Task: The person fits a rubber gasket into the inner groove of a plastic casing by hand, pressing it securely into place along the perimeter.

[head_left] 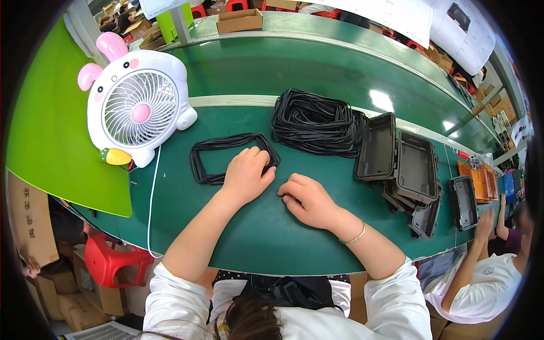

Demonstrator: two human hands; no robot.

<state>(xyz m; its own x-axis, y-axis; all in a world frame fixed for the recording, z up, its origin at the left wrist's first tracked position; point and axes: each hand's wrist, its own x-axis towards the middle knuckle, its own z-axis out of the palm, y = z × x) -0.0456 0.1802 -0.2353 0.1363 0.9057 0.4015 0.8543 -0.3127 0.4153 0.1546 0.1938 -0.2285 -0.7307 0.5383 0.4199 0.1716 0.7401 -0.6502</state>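
Note:
My left hand [245, 174] lies over the right side of a small stack of black rectangular rubber rings [205, 143], its fingers closed around that edge. To the right of it, my right hand [309, 199] rests low over the green table, apart from the rings. Its fingers are curled in, and nothing shows in them. Behind my hands sits a larger, tangled heap of the same black rings [317, 119]. Dark grey rectangular plastic housings [416, 170] are piled to the right of that heap.
A white rabbit-shaped fan [139, 107] stands at the left, its white cable [152, 209] running over the table [266, 243] edge. One separate housing [464, 203] lies farther right, near orange parts [479, 180] and a co-worker in white [481, 283]. A red stool [116, 258] is lower left.

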